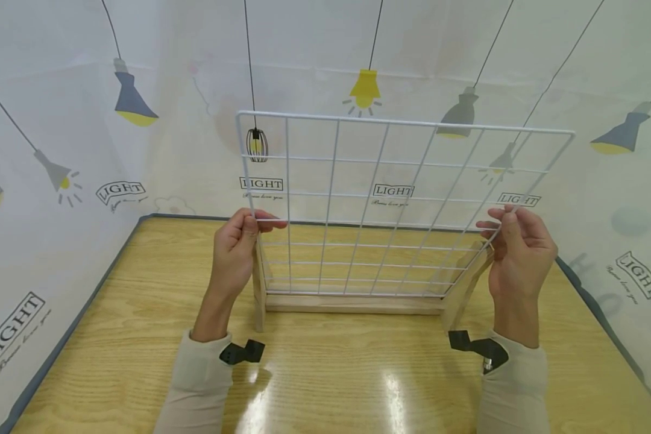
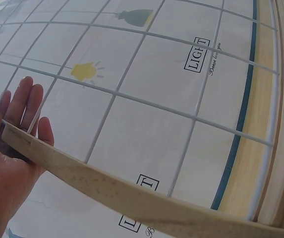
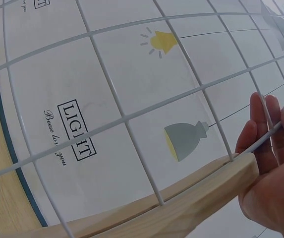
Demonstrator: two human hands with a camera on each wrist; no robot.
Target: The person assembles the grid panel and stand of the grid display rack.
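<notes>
A white wire grid panel [image 1: 358,196] stands upright in a wooden frame [image 1: 352,303], its lower edge at the crossbar. My left hand [image 1: 235,247] pinches the panel's left edge between thumb and fingers, just above the left wooden side piece [image 2: 97,186]. On the opposite edge, my right hand [image 1: 523,253] grips the wire the same way, above the right side piece [image 3: 206,198]. Fingers of both hands reach behind the mesh. In the right wrist view, the panel's side wire lies along the wooden side piece.
The frame stands on a wood-grain table [image 1: 358,367]. Behind it hangs a white backdrop [image 1: 314,54] printed with lamps and the word LIGHT, wrapping round both sides. Black wrist mounts [image 1: 243,352] sit at both sleeve cuffs.
</notes>
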